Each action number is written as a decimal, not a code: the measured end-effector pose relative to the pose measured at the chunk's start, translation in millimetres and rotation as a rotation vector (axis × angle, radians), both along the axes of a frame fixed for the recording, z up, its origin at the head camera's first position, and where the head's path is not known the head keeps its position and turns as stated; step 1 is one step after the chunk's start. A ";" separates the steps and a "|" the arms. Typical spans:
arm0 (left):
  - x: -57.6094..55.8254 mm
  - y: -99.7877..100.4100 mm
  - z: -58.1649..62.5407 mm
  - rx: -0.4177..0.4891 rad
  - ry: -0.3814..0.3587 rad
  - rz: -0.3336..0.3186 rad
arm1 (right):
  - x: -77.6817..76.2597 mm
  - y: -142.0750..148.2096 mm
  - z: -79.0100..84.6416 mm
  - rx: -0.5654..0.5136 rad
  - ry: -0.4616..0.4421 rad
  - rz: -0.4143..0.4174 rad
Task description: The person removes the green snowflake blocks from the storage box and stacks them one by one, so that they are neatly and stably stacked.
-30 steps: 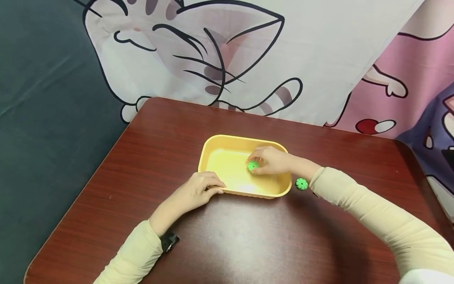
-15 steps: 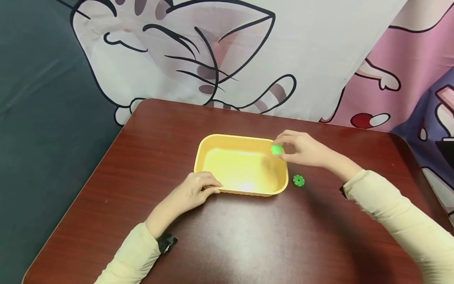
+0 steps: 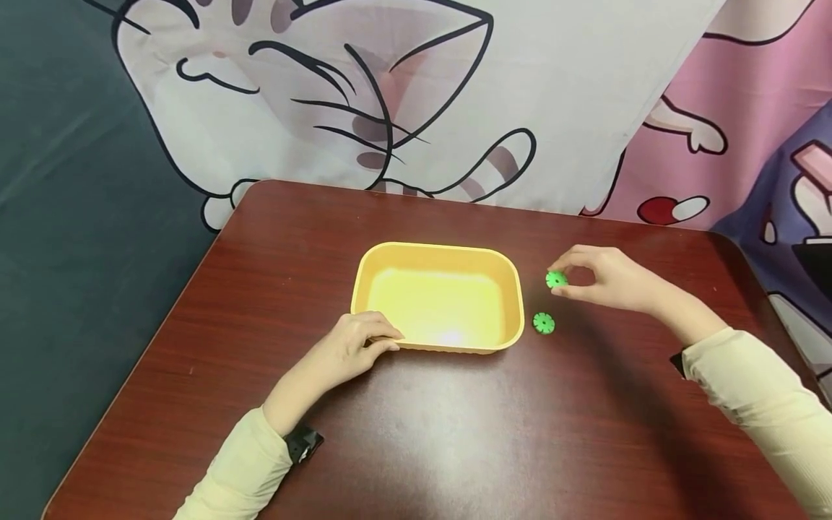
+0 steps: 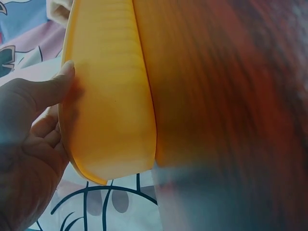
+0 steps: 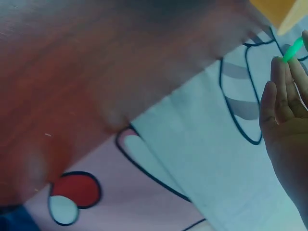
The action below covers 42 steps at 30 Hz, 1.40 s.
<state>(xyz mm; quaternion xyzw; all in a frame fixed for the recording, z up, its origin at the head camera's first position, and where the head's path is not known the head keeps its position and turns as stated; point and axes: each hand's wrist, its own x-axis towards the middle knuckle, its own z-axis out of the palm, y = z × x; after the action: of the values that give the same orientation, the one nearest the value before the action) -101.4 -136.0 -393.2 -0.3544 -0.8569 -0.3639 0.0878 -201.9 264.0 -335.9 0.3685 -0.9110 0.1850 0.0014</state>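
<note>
A yellow plastic basin (image 3: 442,296) stands on the table with a bare inside. My left hand (image 3: 341,350) grips its near-left rim; the left wrist view shows the thumb on the outer wall of the basin (image 4: 110,106) and fingers over the rim. To the right of the basin, my right hand (image 3: 607,278) pinches a green notched disc (image 3: 555,279) between thumb and fingertips. In the right wrist view the disc (image 5: 293,49) appears edge-on at the fingertips. A second green notched disc (image 3: 544,323) lies on the table close to the basin's right side.
The dark red-brown wooden table (image 3: 416,433) has rounded far corners. Behind it hangs a white cloth (image 3: 559,87) printed with a cartoon cat, beside a pink printed part. A dark green cloth (image 3: 58,289) is on the left.
My right hand has lifted the green disc out of the basin and carried it right, past the rim. The left hand keeps its hold on the basin. The head view has shifted slightly.
</note>
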 end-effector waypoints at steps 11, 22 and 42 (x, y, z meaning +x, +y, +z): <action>-1.6 -0.7 0.2 -0.013 0.013 0.008 | 28.4 3.7 -34.2 0.065 0.032 0.076; -1.6 -0.6 -1.8 -0.011 -0.008 0.004 | 32.0 3.3 -58.1 0.061 -0.006 0.060; -1.9 -0.4 -3.1 0.005 -0.013 0.001 | 32.6 0.8 -68.3 0.080 0.026 0.013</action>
<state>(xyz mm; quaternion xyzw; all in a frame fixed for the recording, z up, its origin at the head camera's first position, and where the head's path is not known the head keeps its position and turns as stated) -103.2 -136.4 -396.3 -0.3513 -0.8567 -0.3684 0.0835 -169.3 264.7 -404.3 0.3767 -0.9151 0.1436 -0.0029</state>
